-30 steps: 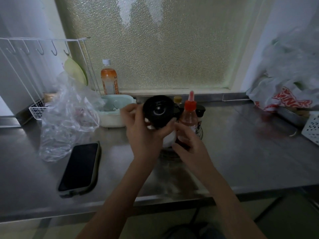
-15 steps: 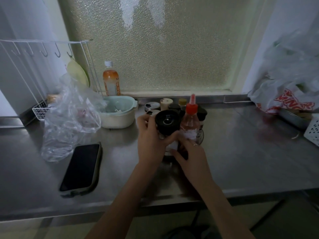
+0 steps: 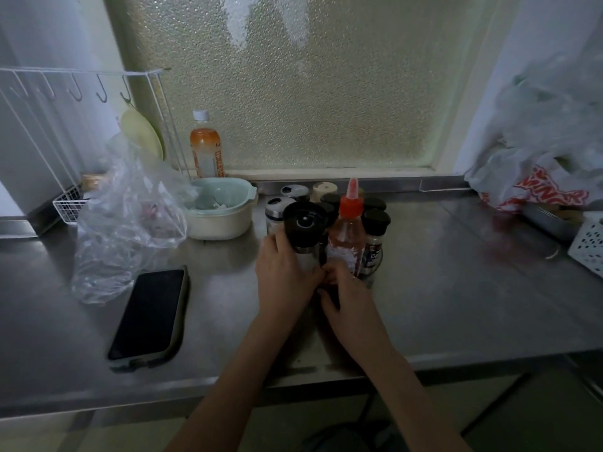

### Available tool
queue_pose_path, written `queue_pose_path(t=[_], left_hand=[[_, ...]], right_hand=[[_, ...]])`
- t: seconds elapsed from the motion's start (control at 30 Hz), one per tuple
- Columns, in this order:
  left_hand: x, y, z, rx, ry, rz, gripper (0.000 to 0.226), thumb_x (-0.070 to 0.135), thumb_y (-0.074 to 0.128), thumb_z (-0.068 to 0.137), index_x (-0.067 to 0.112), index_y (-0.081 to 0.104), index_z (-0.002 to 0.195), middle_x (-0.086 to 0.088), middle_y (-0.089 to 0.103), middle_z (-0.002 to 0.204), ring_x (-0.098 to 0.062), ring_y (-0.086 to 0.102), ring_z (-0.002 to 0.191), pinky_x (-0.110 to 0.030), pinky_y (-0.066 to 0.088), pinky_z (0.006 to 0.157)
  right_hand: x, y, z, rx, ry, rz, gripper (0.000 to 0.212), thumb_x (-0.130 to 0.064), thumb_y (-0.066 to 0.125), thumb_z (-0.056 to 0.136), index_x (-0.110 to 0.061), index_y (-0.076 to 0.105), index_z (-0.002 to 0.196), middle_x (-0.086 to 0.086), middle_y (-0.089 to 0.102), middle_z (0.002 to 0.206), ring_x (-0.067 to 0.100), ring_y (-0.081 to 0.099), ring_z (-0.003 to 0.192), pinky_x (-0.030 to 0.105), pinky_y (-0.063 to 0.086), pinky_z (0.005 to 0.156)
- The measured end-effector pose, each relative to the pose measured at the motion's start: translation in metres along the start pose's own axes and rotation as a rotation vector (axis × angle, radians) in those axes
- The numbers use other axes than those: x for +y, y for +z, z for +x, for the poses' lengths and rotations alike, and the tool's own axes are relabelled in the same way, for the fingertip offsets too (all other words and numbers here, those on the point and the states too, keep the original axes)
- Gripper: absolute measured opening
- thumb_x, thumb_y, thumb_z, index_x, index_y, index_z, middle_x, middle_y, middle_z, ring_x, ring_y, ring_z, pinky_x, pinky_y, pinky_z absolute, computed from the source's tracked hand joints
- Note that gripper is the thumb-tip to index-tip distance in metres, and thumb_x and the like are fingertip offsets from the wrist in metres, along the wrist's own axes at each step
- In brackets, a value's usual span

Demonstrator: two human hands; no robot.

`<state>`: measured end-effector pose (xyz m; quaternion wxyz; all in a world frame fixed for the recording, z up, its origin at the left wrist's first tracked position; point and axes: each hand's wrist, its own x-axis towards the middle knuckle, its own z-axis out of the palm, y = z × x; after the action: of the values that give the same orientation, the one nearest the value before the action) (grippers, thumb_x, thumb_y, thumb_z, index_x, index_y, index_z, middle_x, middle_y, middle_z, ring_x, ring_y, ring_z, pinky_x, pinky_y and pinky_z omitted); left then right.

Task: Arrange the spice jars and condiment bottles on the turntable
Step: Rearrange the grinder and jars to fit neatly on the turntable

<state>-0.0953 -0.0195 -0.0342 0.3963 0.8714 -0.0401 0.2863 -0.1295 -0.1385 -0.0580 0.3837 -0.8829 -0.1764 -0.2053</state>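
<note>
A cluster of spice jars and bottles stands mid-counter below the window. My left hand (image 3: 287, 272) is wrapped around a grinder jar with a wide black cap (image 3: 305, 221), held upright at the cluster's front left. An orange-capped sauce bottle (image 3: 347, 233) stands just right of it. My right hand (image 3: 346, 295) rests at the sauce bottle's base, fingers curled low against the front of the cluster; what it touches is hidden. A black-lidded jar (image 3: 375, 236) stands further right. Smaller jars (image 3: 293, 192) sit behind. The turntable is hidden beneath them.
A pale bowl (image 3: 241, 220) sits left of the cluster, a crumpled clear plastic bag (image 3: 127, 223) beyond it, and a phone (image 3: 150, 314) lies face up at the front left. An orange drink bottle (image 3: 205, 151) stands by the window. Plastic bags (image 3: 538, 177) and a white basket (image 3: 587, 243) fill the right.
My left hand has lowered the black-capped grinder jar from in front of the camera down into the cluster. My right hand has dropped to the cluster's base.
</note>
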Motion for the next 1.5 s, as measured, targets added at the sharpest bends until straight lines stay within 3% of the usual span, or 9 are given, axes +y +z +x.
queue_pose_path(t=[0.17,0.3,0.53,0.7,0.9,1.03,1.23,1.37,1.5], left_hand=[[0.001,0.003,0.006,-0.031,-0.027,0.07,0.072,0.034,0.075,0.062,0.0,0.042,0.116,-0.018,0.052,0.109,-0.035,0.052,0.101,-0.037,0.041,0.079],[-0.005,0.003,0.004,-0.048,-0.046,0.122,0.069,0.028,0.074,0.063,-0.004,0.043,0.115,-0.02,0.053,0.109,-0.036,0.051,0.102,-0.037,0.039,0.078],[-0.012,-0.003,-0.011,-0.001,-0.152,-0.01,0.074,0.041,0.059,0.064,0.004,0.04,0.126,-0.015,0.045,0.122,-0.031,0.038,0.117,-0.04,0.034,0.096],[-0.014,-0.01,-0.01,-0.011,-0.274,-0.223,0.054,0.014,0.063,0.075,0.006,0.04,0.123,-0.012,0.039,0.127,-0.024,0.05,0.104,-0.032,0.043,0.085],[-0.018,-0.01,-0.008,-0.04,-0.278,-0.389,0.043,0.013,0.052,0.074,0.014,0.042,0.116,-0.009,0.058,0.112,-0.025,0.058,0.1,-0.041,0.051,0.084],[-0.012,-0.011,-0.013,-0.083,-0.252,-0.469,0.045,0.01,0.046,0.083,0.012,0.038,0.128,-0.003,0.059,0.108,-0.008,0.06,0.089,-0.014,0.05,0.073],[-0.011,-0.01,-0.019,-0.053,-0.074,-0.43,0.084,0.039,0.062,0.075,0.014,0.02,0.143,-0.011,0.034,0.146,-0.021,0.037,0.134,-0.042,0.034,0.111],[-0.011,-0.003,-0.015,-0.115,-0.088,-0.349,0.095,0.025,0.072,0.071,0.012,0.014,0.145,-0.01,0.025,0.15,-0.023,0.029,0.138,-0.047,0.033,0.112],[-0.016,0.003,-0.006,-0.065,-0.16,-0.371,0.083,0.021,0.069,0.07,0.014,0.025,0.14,-0.007,0.046,0.14,-0.017,0.048,0.124,-0.034,0.046,0.098]], right_hand=[[-0.015,-0.017,-0.005,0.199,0.02,0.11,0.027,-0.009,0.057,0.087,-0.028,0.048,0.104,-0.007,0.06,0.1,-0.003,0.056,0.091,0.01,0.044,0.08],[-0.023,-0.037,0.01,0.491,0.102,0.029,0.035,-0.023,0.06,0.085,-0.023,0.045,0.117,-0.002,0.056,0.105,0.012,0.058,0.083,0.027,0.051,0.067],[-0.024,-0.034,0.045,0.19,0.29,-0.295,0.054,-0.057,0.06,0.076,-0.021,0.041,0.111,0.005,0.065,0.099,0.025,0.061,0.085,0.034,0.046,0.064],[-0.036,-0.039,0.049,0.252,0.202,-0.081,0.053,-0.051,0.069,0.072,-0.019,0.046,0.108,0.0,0.067,0.097,0.018,0.063,0.084,0.035,0.052,0.071],[-0.036,-0.03,0.045,0.048,0.18,-0.045,0.054,-0.046,0.068,0.076,-0.019,0.042,0.115,-0.002,0.062,0.101,0.012,0.057,0.086,0.027,0.045,0.072],[-0.035,-0.025,0.046,0.03,0.182,-0.046,0.058,-0.046,0.064,0.08,-0.016,0.038,0.124,0.006,0.063,0.114,0.016,0.061,0.095,0.025,0.046,0.074],[-0.037,-0.021,0.015,0.063,0.092,0.036,0.045,-0.024,0.054,0.09,-0.019,0.042,0.134,0.0,0.064,0.112,0.007,0.059,0.097,0.02,0.047,0.087],[-0.014,-0.025,-0.012,0.22,0.044,-0.218,0.014,-0.015,0.057,0.086,-0.019,0.06,0.099,0.002,0.063,0.093,0.017,0.056,0.088,0.027,0.047,0.073],[-0.004,-0.017,-0.019,0.084,0.006,-0.345,0.025,-0.014,0.058,0.082,-0.023,0.06,0.106,0.0,0.064,0.104,0.02,0.053,0.101,0.032,0.041,0.08]])
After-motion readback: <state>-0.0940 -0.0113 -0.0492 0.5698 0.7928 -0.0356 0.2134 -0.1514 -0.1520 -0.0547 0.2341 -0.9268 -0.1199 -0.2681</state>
